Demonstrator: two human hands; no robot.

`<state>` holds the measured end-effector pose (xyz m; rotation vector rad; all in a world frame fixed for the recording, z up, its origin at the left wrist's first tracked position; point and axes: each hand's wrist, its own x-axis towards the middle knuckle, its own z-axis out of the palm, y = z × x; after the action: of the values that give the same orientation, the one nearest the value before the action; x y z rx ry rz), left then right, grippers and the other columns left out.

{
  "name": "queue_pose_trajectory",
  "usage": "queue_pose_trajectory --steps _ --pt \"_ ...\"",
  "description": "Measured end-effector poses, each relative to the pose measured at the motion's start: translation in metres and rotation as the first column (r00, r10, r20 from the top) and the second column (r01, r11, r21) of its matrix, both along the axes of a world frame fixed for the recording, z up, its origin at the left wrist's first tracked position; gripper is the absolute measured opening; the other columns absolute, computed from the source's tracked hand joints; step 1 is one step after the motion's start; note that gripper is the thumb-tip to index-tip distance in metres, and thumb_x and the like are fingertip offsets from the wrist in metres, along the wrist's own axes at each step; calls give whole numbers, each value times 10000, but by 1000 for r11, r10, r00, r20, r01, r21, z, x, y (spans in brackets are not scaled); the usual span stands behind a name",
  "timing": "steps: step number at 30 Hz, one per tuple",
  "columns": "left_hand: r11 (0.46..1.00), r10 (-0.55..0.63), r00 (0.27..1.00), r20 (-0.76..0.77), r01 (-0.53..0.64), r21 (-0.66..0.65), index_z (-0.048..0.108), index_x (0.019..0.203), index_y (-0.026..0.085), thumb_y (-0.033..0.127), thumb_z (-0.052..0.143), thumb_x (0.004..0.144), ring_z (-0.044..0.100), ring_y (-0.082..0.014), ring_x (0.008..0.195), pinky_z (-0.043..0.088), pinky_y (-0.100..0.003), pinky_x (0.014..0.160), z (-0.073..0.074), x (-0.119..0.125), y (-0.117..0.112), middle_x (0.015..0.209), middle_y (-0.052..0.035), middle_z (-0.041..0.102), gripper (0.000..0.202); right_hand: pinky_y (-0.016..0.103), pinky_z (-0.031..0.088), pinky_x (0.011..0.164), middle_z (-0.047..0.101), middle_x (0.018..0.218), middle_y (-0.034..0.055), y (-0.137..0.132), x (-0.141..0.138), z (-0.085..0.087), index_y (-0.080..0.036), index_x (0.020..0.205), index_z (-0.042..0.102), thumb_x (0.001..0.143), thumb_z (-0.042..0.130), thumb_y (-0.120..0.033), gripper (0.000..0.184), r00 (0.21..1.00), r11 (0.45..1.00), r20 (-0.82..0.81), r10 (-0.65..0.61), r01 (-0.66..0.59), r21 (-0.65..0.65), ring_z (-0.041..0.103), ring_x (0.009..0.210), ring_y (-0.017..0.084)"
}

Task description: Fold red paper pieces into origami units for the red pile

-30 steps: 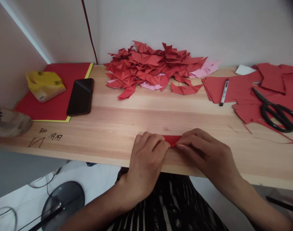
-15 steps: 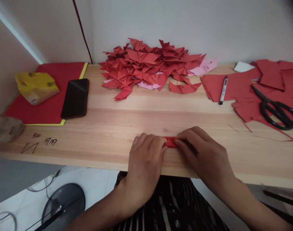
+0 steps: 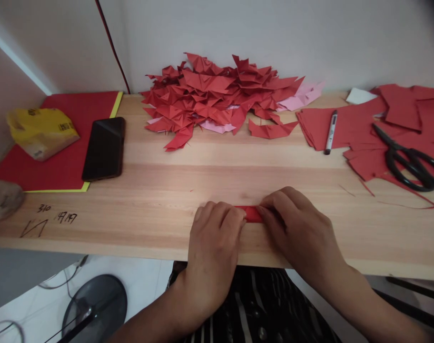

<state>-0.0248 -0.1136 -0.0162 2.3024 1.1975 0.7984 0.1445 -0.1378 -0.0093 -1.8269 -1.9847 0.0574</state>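
Observation:
A narrow folded strip of red paper (image 3: 251,214) lies on the wooden table near its front edge, and only its middle shows between my hands. My left hand (image 3: 217,238) is closed over the paper's left end, fingers curled and pressed down on it. At the right end, my right hand (image 3: 300,224) pinches the paper between thumb and fingertips. Both ends of the paper are hidden under the fingers. Beyond my hands, a heap of folded red paper pieces (image 3: 206,90) lies against the wall, with a few pink ones among them.
To the right, black-handled scissors (image 3: 409,164) and a marker (image 3: 331,132) rest on flat red paper sheets (image 3: 356,121). A phone (image 3: 103,148) lies at the left, partly on a red sheet with a yellow edge (image 3: 95,107), beside a yellow packet (image 3: 42,133).
The view has shifted slightly. My left fingers sit a little differently, and a bit more of the red paper's upper edge shows beside them. Both hands still hold it.

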Motion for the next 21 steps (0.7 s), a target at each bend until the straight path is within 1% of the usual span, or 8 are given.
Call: queue_pose_trajectory --steps 3,5,9,11,13,15,18,21 --pt "1000 -4 1000 0 5 25 573 865 175 62 508 908 502 -174 807 397 -362 748 0 -1 -1 847 -22 608 138 312 430 636 587 767 47 1 0 0 -191 780 544 954 494 -229 185 1000 1000 6 -3 3 -9 572 724 185" --pt "998 -11 1000 -25 13 66 601 889 174 59 504 907 506 -176 813 403 -361 741 -2 -1 -1 859 -28 615 151 316 437 640 585 761 47 2 0 0 -195 779 535 956 488 -233 187 1000 1000 4 -3 3 -13 569 721 187" --pt "979 6 995 -102 15 206 664 1017 208 122 530 921 501 -177 805 403 -346 696 -7 -1 -3 875 -33 624 186 320 442 641 579 750 42 2 -1 -1 -203 779 513 951 490 -227 175 1000 1000 -3 2 -2 -5 564 713 186" --pt "966 5 995 -100 21 257 673 1067 216 152 557 918 508 -180 820 417 -340 693 -8 0 -4 891 -40 629 199 319 439 638 573 745 38 2 -1 -1 -207 774 502 947 492 -217 173 1000 1000 -2 4 -4 -3 562 710 187" --pt "952 -21 996 -92 48 302 675 1097 205 148 575 906 526 -197 883 450 -356 733 -7 0 -4 958 -59 642 223 318 433 633 570 741 37 2 -1 -1 -210 769 493 944 488 -208 175 1000 1000 1 3 -3 -2 559 706 187" --pt "936 -49 993 -105 83 343 675 1118 187 137 594 887 533 -230 969 472 -398 798 -5 0 -4 1060 -84 649 250 318 429 632 574 742 38 2 -1 -1 -212 771 492 942 481 -199 172 1000 1000 3 1 -1 0 559 708 188" --pt "921 -90 982 -167 146 361 668 1149 144 142 630 858 521 -276 1050 463 -456 868 -3 -2 -5 1168 -100 647 293 321 431 640 582 751 43 2 -1 -2 -209 778 499 942 475 -202 166 1000 1000 9 4 -4 4 563 719 192" --pt "913 -118 971 -208 188 363 651 1177 109 146 631 860 514 -297 1098 436 -478 913 -3 -3 -6 1219 -89 654 320 325 439 655 589 779 48 1 -1 -2 -200 799 516 938 479 -194 143 1000 1000 7 2 -2 -3 569 742 196"
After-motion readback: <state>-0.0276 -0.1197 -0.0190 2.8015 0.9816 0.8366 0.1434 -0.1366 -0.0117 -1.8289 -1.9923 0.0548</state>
